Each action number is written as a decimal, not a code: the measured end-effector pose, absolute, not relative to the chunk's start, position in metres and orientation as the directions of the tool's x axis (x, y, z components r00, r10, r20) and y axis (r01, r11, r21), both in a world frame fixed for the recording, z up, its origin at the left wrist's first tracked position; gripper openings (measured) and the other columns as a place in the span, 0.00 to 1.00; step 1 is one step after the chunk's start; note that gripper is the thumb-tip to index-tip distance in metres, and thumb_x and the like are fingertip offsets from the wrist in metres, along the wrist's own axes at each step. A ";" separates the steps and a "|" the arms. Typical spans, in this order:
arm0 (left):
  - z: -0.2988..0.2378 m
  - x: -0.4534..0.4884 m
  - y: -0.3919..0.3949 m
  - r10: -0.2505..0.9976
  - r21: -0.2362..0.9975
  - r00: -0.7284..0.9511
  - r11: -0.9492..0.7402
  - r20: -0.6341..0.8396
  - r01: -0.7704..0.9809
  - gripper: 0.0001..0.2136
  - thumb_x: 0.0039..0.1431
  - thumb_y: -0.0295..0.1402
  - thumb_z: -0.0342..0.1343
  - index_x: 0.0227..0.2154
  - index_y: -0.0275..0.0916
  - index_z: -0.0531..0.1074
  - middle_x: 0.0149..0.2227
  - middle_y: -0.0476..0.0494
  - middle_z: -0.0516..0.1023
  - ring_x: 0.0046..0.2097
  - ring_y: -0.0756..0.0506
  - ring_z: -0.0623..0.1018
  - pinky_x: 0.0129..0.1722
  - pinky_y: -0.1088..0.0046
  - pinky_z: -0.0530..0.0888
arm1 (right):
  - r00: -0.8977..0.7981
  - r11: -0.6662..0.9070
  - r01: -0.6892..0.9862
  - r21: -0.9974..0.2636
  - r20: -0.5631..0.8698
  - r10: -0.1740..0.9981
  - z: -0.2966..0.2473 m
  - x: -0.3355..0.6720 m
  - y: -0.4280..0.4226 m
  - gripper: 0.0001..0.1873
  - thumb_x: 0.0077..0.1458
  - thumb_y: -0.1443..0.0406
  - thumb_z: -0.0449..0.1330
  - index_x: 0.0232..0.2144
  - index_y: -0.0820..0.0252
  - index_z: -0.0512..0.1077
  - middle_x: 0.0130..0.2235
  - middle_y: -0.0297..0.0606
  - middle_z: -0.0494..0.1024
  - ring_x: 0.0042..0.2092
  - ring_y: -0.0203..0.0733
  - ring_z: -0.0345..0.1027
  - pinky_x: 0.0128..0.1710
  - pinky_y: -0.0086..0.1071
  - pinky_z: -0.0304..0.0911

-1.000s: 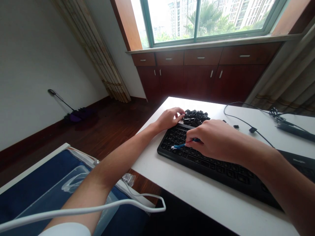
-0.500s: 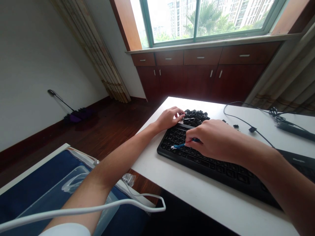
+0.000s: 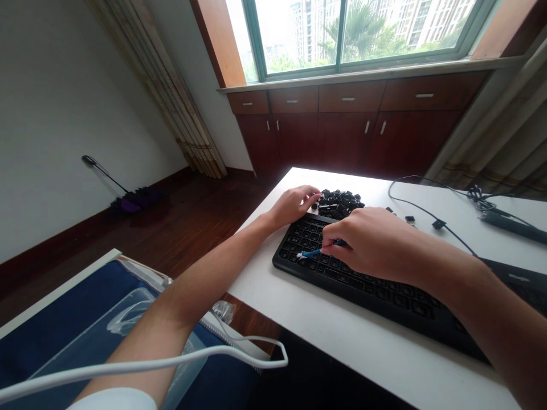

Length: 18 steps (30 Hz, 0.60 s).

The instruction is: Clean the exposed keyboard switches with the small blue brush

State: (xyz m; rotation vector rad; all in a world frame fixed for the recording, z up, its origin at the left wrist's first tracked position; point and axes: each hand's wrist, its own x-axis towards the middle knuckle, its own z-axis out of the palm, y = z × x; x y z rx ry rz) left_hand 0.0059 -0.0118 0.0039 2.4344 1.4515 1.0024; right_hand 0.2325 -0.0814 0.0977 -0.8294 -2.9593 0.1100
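A black keyboard (image 3: 342, 279) with its keycaps off lies on the white table. My right hand (image 3: 363, 236) is closed round a blue toothbrush (image 3: 311, 253), whose white bristles touch the bare key sockets near the keyboard's left end. At the far left corner of the keyboard, my left hand (image 3: 294, 205) rests with loosely curved fingers apart, and nothing shows in it. Its fingertips are beside a heap of loose black keycaps (image 3: 339, 202) behind the keyboard. My right hand and forearm hide part of the keyboard's middle and right.
A black cable (image 3: 412, 202) runs across the white table (image 3: 265, 279) near a few stray keycaps (image 3: 409, 219). A dark long object (image 3: 513, 226) lies at the right. Below left are a blue zippered case (image 3: 77, 307) and a white cable (image 3: 205, 354) crossing before my left arm.
My left hand's fingers have shifted slightly, drawing back a little from the keycap heap. The toothbrush and right hand stay almost in the same place.
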 end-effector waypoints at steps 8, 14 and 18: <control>0.005 0.006 -0.012 0.822 0.428 0.311 -0.527 0.477 0.735 0.15 0.68 0.40 0.47 0.44 0.38 0.75 0.43 0.43 0.80 0.40 0.47 0.77 0.41 0.71 0.73 | -0.853 0.855 0.515 -0.059 0.056 0.518 0.099 0.232 -0.083 0.12 0.59 0.61 0.55 0.30 0.49 0.79 0.23 0.31 0.77 0.24 0.38 0.66 0.24 0.31 0.45; 0.003 0.005 -0.010 0.812 0.421 0.317 -0.538 0.489 0.730 0.14 0.68 0.39 0.48 0.44 0.38 0.75 0.42 0.43 0.80 0.40 0.47 0.77 0.41 0.71 0.73 | -0.851 0.851 0.518 -0.080 0.048 0.523 0.098 0.232 -0.082 0.11 0.58 0.62 0.56 0.31 0.50 0.79 0.24 0.32 0.78 0.25 0.38 0.67 0.24 0.31 0.46; 0.001 0.004 -0.010 0.804 0.424 0.326 -0.552 0.497 0.718 0.13 0.68 0.39 0.48 0.44 0.39 0.75 0.42 0.44 0.80 0.40 0.48 0.77 0.40 0.71 0.73 | -0.851 0.852 0.517 -0.081 0.058 0.522 0.098 0.232 -0.082 0.12 0.58 0.62 0.56 0.30 0.49 0.79 0.24 0.32 0.79 0.25 0.38 0.68 0.24 0.31 0.46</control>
